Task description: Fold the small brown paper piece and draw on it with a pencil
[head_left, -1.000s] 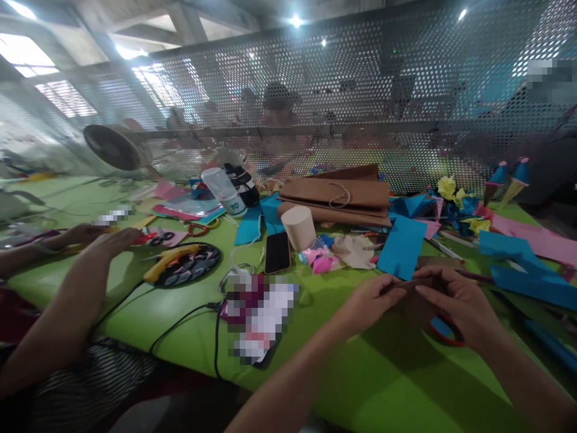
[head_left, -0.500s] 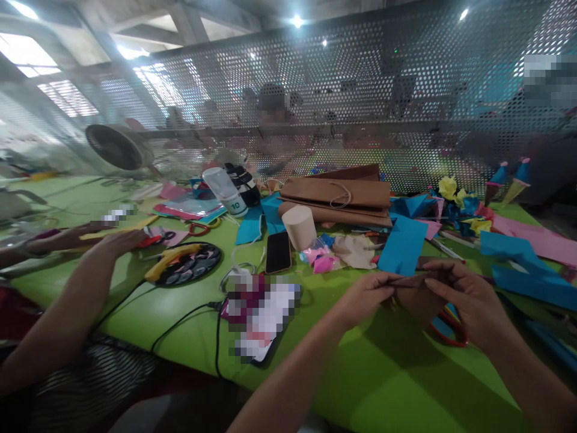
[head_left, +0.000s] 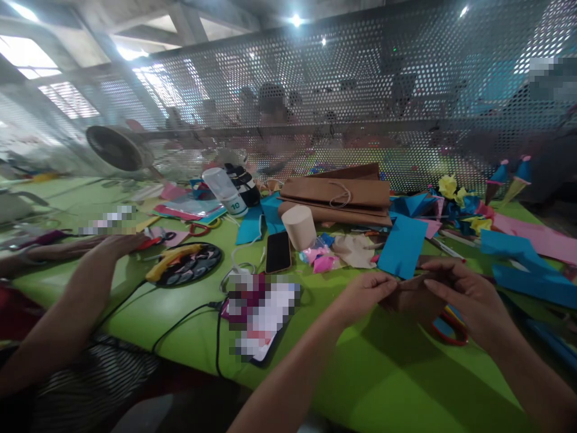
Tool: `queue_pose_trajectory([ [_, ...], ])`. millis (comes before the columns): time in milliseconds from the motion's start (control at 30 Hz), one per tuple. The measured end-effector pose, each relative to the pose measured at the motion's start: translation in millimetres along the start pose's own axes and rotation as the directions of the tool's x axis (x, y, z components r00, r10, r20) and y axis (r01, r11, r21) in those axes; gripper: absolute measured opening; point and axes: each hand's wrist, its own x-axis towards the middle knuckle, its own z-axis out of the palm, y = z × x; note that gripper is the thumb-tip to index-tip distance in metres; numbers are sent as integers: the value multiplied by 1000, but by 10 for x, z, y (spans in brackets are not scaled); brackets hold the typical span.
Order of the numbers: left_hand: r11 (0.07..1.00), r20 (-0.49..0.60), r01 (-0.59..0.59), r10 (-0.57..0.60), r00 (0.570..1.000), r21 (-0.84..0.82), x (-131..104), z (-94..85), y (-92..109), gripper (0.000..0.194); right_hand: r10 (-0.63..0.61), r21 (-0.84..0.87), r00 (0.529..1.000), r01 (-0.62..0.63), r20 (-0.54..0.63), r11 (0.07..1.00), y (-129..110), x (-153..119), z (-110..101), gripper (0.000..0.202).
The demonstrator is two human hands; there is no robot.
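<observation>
A piece of brown paper (head_left: 412,304) is held up between my two hands, a little above the green table. My left hand (head_left: 367,294) pinches its left end between thumb and fingertips. At the other end, my right hand (head_left: 464,297) grips the paper, thumb in front and fingers behind. The top edge looks folded over. Just below my right hand lie scissors with red handles (head_left: 453,331), partly hidden by the hand. Behind the paper stands a blue paper sheet (head_left: 403,246).
Rolled brown paper (head_left: 336,195), a beige cylinder (head_left: 300,228) and a dark phone (head_left: 278,252) lie ahead. A lit phone (head_left: 265,322) and a glue gun (head_left: 174,264) on a black palette sit leftward. A co-worker's hands (head_left: 121,243) rest at left. A perforated screen (head_left: 315,108) stands behind.
My left hand has shifted slightly along the brown paper's upper edge, and the paper has tilted a little. The co-worker's hands at left have moved slightly, and the yellow strip there shows less.
</observation>
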Motion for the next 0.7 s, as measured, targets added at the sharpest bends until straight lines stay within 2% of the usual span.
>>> queue_pose_trajectory([
  [100,1000,30,-1,1,1000,9,9,-11,-13,54,-15,-27,1000,16,5,1000,9,-3,-8,37],
  [267,959,61,-83,69,996,272,-9,6,-24,41,-61,-99,996,67,62,993,19,-40,38,35],
  [400,968,106,-65,40,994,242,-15,53,-67,38,-59,-111,991,73,121,991,-40,-79,106,35],
  [533,991,-36,-13,18,999,131,22,56,-142,41,-104,-139,980,128,172,982,-139,-78,89,27],
  [633,998,-151,-23,33,988,66,52,47,-173,47,-241,-233,953,281,185,931,-160,-67,67,24],
  [700,999,-177,-17,22,984,29,59,52,-173,48,-317,-300,925,370,211,879,-130,-68,72,34],
])
